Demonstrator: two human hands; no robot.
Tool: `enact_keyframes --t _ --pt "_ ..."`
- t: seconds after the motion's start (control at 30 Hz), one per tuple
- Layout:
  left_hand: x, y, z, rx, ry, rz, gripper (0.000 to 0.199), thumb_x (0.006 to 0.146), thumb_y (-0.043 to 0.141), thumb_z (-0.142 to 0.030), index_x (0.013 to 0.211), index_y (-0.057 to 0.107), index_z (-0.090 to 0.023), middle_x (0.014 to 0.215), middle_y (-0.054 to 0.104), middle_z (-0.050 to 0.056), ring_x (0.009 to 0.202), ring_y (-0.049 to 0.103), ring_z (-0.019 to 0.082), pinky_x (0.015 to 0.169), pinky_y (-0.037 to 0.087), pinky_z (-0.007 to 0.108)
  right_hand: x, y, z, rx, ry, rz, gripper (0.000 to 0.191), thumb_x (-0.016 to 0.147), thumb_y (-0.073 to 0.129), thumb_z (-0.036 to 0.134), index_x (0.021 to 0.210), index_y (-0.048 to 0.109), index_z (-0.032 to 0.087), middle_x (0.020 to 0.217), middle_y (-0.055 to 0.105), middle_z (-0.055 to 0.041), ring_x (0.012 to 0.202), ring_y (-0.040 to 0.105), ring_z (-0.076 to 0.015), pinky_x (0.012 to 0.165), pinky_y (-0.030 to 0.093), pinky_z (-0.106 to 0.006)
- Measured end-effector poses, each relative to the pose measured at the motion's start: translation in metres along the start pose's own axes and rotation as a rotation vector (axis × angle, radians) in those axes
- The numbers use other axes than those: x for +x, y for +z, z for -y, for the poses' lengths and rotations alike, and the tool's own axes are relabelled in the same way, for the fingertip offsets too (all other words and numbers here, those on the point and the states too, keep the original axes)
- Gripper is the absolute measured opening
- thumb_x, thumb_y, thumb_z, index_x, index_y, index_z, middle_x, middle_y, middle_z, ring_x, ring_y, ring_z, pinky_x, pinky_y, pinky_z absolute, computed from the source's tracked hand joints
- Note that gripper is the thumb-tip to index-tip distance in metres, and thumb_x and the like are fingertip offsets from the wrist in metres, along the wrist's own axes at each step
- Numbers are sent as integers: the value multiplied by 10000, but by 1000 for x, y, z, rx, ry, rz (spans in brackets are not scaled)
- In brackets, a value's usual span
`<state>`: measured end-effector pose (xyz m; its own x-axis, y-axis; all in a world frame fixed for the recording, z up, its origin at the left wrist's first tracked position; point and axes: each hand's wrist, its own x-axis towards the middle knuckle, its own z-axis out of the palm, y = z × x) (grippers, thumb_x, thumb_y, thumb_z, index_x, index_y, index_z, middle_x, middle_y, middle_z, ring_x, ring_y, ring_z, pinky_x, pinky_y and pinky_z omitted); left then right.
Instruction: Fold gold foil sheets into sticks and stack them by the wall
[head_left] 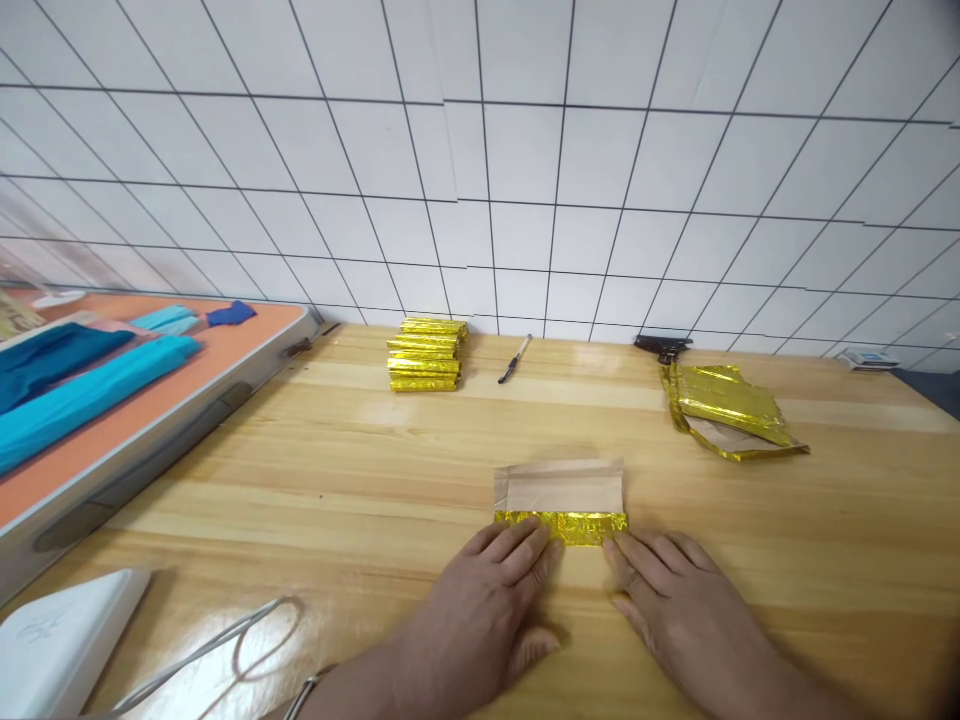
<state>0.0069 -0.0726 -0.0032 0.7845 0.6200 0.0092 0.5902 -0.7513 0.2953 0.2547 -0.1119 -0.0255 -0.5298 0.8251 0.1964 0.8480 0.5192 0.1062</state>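
Observation:
A sheet of gold foil paper (585, 528) lies on the table in front of me. Its near part is folded over, gold side up, and the plain brownish back (562, 487) shows beyond the fold. My left hand (499, 590) rests on the left part of the gold strip, fingers stretched out and thumb apart. At the strip's right end, my right hand (667, 585) lies with its fingers extended, the tips touching the corner. Neither hand grasps anything. Some of the strip's near edge is hidden under the fingers.
Several folded gold foil pieces (425, 357) sit near the wall, left of a pen (515, 360). More gold foil sheets (731, 405) lie by a black clip (664, 347). A white box (67, 640), a cable (217, 635) and an orange-topped board (247, 345) with blue fabric occupy the left.

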Motion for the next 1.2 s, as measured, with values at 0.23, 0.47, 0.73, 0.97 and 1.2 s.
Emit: enact_keyframes --t 0.23,0.47,0.73,0.97,1.2 --pt "-23 2 13 75 10 -6 590 875 409 -492 1375 300 -197 1371 411 55 1255 359 234 1068 263 385 -8 3 -3 -8 27 -77 346 907 385 275 1187 544 146 1098 629 -70 991 506 -251 859 357 -426" --pt "-14 -5 5 23 -83 18 562 866 417 -503 1349 344 -227 1211 527 68 1113 450 238 975 331 384 -4 0 -6 -13 13 -59 309 898 396 266 1110 589 151 1032 641 -70 938 510 -243 839 354 -420" --pt "4 -6 -3 52 -131 57 559 842 406 -563 1317 397 -269 984 539 71 938 456 255 844 363 418 22 -12 10 -90 14 132 505 768 585 473 1242 490 328 811 592 -49 780 500 -262 708 379 -424" --pt "-3 -1 -2 71 -133 38 539 846 426 -541 1284 433 -227 1020 539 72 960 453 252 876 352 415 16 -10 9 -106 19 129 563 721 619 520 1215 529 265 835 582 -59 786 489 -262 691 390 -419" --pt "-13 1 -5 102 -134 4 453 840 489 -471 1212 501 -213 1161 512 63 1071 425 248 974 309 402 -8 -7 -9 -80 62 22 374 831 517 404 1138 587 202 996 612 -98 915 506 -268 760 401 -410"
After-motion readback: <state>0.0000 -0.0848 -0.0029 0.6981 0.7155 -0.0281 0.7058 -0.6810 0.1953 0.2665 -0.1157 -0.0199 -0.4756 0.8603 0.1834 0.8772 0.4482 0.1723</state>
